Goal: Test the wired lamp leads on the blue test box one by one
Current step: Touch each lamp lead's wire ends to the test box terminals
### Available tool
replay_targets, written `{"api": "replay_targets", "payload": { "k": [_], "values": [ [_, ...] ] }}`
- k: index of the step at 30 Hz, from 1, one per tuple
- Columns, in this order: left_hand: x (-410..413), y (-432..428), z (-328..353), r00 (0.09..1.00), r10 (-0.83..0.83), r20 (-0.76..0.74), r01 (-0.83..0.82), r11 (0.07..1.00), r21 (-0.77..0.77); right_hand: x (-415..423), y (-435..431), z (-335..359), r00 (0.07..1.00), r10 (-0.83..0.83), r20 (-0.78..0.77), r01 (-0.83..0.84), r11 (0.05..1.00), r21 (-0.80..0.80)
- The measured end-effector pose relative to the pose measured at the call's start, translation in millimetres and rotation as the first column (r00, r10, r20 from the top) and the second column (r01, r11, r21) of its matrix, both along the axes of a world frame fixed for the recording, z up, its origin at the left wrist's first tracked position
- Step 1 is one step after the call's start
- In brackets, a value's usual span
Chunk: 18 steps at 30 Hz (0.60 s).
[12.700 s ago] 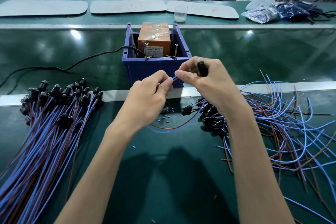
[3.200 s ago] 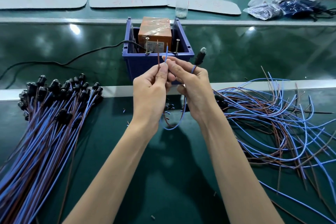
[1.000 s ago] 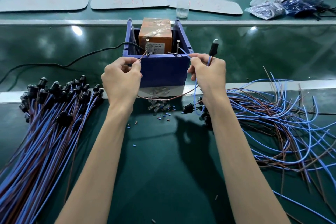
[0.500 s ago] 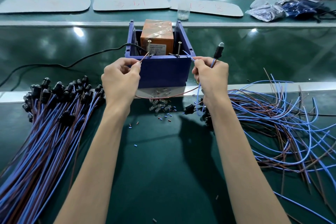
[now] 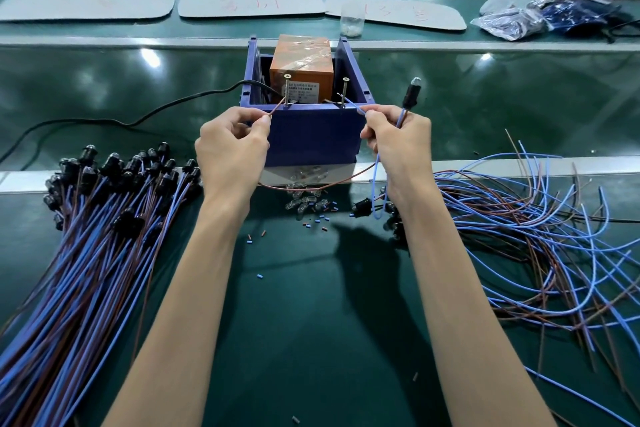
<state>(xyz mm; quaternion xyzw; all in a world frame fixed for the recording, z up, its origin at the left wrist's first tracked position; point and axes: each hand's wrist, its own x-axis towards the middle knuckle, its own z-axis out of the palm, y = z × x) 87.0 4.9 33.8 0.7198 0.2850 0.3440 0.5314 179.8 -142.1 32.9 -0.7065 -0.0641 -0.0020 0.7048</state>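
The blue box (image 5: 311, 135) is seen open-topped, with an orange block (image 5: 301, 62) inside and two upright screws (image 5: 287, 90) at its front rim. One lead is held across the front. Its brown wire (image 5: 311, 188) is pinched by the left hand (image 5: 232, 149), tip at the left screw. Its blue wire (image 5: 375, 180) is pinched by the right hand (image 5: 398, 142), tip at the right screw. Its black lamp holder (image 5: 411, 94) is stood up above that hand. A straight bundle (image 5: 86, 253) is laid left of the box, a loose tangle (image 5: 536, 246) right.

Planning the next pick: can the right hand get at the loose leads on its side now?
Probably not yet: the right hand pinches the blue wire and holds the lamp. Nothing lies between it and the loose leads, so once freed, likely yes.
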Motion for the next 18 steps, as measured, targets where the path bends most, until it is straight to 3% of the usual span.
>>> {"api": "replay_targets", "payload": {
  "k": [18],
  "values": [
    [-0.6, -0.9, 1.7, 0.999, -0.032, 0.002, 0.032, 0.999, 0.008, 0.9, -5.3, 2.7, 1.0, 0.022, 0.004, -0.022, 0.999, 0.047]
  ]
}}
